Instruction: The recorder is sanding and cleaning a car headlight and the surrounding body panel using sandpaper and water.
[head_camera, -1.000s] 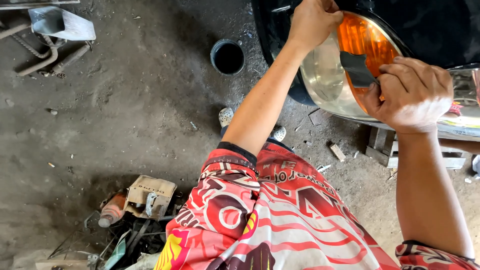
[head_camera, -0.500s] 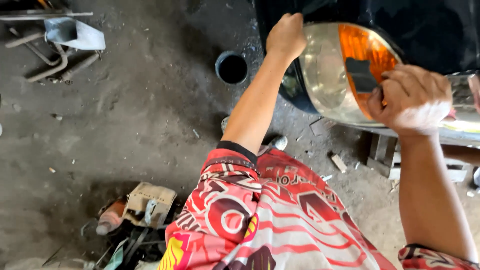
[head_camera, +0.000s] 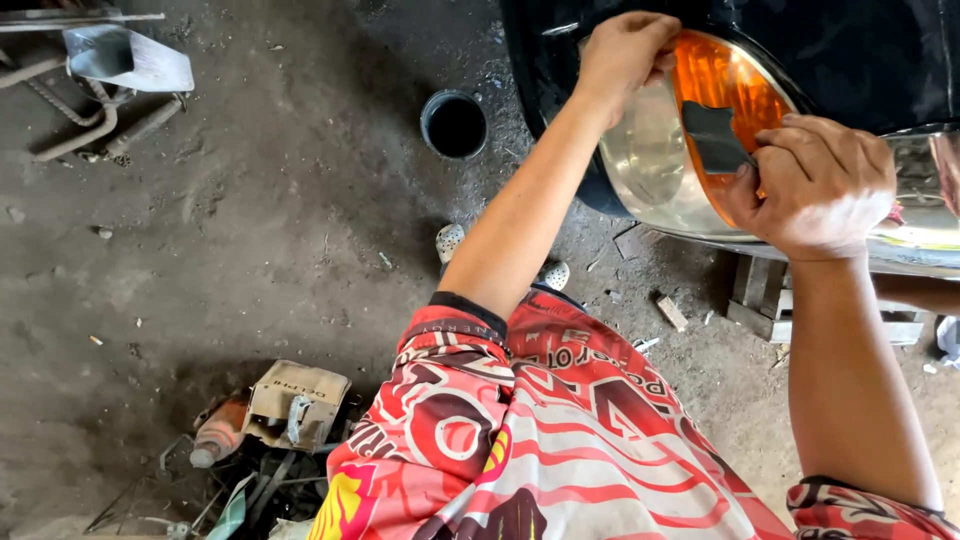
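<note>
Your left hand (head_camera: 628, 52): fingers curled over the upper edge of the headlamp (head_camera: 660, 165), fingertips hidden behind it. Your right hand (head_camera: 815, 185): pinches a small dark sheet (head_camera: 716, 138) flat against the lamp's orange section (head_camera: 728, 85). Lamp's far side cut off by your right hand. Dark round can (head_camera: 454, 124): on the floor, well left of your left hand. Cardboard box (head_camera: 296, 403): near your left elbow, contents unclear.

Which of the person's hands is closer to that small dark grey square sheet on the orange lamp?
Right. The right hand presses the small dark grey square sheet with its fingertips; the left hand grips the headlamp's upper edge, apart from it.
</note>
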